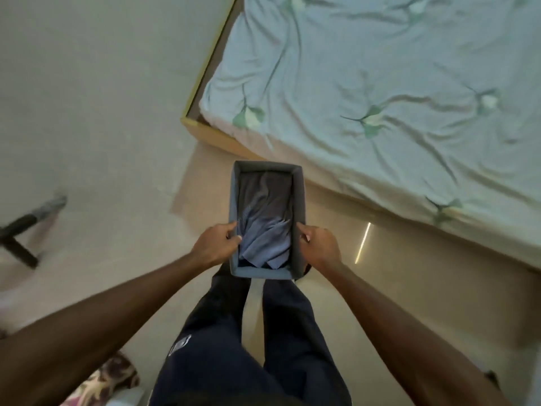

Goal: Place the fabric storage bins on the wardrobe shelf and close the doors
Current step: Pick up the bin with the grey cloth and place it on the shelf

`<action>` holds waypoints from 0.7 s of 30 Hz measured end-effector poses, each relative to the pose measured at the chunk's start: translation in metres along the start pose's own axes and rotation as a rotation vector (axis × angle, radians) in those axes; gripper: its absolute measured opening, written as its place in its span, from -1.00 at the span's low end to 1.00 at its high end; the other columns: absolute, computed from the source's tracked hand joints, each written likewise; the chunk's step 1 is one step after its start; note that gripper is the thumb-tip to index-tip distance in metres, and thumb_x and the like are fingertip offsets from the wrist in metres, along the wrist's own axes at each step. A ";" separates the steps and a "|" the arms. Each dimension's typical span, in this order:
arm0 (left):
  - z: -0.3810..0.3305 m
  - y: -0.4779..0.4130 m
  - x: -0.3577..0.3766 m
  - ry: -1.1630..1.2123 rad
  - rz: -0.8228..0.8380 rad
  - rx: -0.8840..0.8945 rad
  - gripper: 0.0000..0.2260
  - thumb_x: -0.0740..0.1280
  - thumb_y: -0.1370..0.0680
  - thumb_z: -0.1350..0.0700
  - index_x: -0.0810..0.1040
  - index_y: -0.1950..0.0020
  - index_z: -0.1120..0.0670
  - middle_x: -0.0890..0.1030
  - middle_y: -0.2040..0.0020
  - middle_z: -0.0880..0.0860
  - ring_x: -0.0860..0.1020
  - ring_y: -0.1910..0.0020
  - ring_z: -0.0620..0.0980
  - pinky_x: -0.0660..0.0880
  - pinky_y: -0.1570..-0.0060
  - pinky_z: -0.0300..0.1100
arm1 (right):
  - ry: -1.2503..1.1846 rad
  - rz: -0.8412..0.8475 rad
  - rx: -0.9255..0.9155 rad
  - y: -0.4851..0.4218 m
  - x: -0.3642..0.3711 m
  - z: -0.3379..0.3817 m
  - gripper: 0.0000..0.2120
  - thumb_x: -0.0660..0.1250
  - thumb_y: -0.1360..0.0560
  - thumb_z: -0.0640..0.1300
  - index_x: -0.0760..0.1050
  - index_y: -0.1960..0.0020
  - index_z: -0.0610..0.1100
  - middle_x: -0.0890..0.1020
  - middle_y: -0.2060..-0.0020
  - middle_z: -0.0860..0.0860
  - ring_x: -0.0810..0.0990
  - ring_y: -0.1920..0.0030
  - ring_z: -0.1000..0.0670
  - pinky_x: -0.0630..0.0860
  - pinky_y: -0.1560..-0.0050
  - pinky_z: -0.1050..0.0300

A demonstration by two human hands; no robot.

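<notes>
Clearly we are in the carrying step: we hold one fabric storage bin (265,221) out in front of us, above the floor (87,112) and over our dark trousers (234,347), just beside the corner of the bed (380,98). The bin is a grey, open-topped rectangle with folded blue and dark clothing (265,230) lying inside it, and it sits roughly level, its long axis pointing away from us. Our left hand (218,243) is closed on the bin's left wall, thumb curled over the rim toward the inside; our right hand (317,246) grips the opposite wall the same way, fingers wrapped outside. Both forearms reach forward and converge on the near half of the bin, elbows wide. No wardrobe, shelf or door shows in this view, so we judge the placing is not yet done. The next move, as we read it, calls for turning toward the wardrobe, keeping the bin level so the clothing stays in, and lifting it to shelf height.
</notes>
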State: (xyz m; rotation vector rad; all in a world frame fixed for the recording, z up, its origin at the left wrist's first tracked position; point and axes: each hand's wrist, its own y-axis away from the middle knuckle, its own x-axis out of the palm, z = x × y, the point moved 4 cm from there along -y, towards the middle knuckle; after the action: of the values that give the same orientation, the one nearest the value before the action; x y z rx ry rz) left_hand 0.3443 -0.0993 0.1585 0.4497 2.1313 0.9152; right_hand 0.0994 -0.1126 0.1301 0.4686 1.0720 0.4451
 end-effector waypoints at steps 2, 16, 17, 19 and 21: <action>-0.034 0.026 0.000 -0.072 0.004 0.057 -0.59 0.29 -0.56 0.09 0.45 -0.41 0.08 0.64 -0.13 0.23 0.61 0.01 0.13 0.52 -0.01 -0.05 | -0.102 -0.068 0.027 0.040 -0.021 -0.014 -0.69 0.20 -0.54 -0.07 0.56 -0.23 -0.02 0.70 0.00 -0.13 0.66 0.06 -0.17 0.60 0.06 -0.05; -0.264 0.124 0.170 -0.587 0.245 0.539 -0.41 0.26 -0.57 0.06 0.13 -0.56 0.00 0.55 -0.25 0.14 0.55 -0.13 0.07 0.54 -0.12 0.00 | -0.459 -0.512 0.440 0.273 -0.078 -0.227 -0.63 0.27 -0.53 -0.16 0.50 -0.34 -0.05 0.71 0.05 -0.08 0.61 0.23 -0.02 0.52 0.16 0.16; -0.281 0.129 0.184 -0.600 0.261 0.577 -0.44 0.27 -0.57 0.09 0.16 -0.55 0.01 0.55 -0.24 0.13 0.55 -0.10 0.05 0.54 -0.10 -0.04 | -0.493 -0.547 0.479 0.288 -0.080 -0.240 -0.63 0.26 -0.53 -0.16 0.50 -0.34 -0.05 0.71 0.09 -0.08 0.60 0.26 -0.01 0.51 0.18 0.16; -0.318 0.139 0.211 -0.632 0.284 0.676 -0.51 0.26 -0.58 0.14 0.26 -0.50 0.02 0.59 -0.14 0.08 0.54 0.04 -0.06 0.49 0.02 -0.18 | -0.555 -0.604 0.550 0.315 -0.082 -0.267 -0.62 0.25 -0.53 -0.16 0.49 -0.34 -0.05 0.68 0.22 -0.06 0.54 0.33 0.01 0.42 0.27 0.19; -0.354 0.147 0.244 -0.702 0.314 0.766 -0.54 0.24 -0.58 0.15 0.29 -0.48 0.02 0.57 0.06 -0.02 0.51 0.20 -0.16 0.44 0.14 -0.27 | -0.617 -0.669 0.628 0.343 -0.083 -0.295 -0.62 0.25 -0.54 -0.16 0.49 -0.35 -0.04 0.63 0.31 -0.04 0.50 0.40 0.03 0.37 0.32 0.20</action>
State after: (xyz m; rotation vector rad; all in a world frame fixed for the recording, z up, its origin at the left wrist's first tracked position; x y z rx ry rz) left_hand -0.0804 -0.0258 0.3034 1.2978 1.6841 0.0016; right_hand -0.2423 0.1642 0.2655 0.6978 0.6801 -0.6220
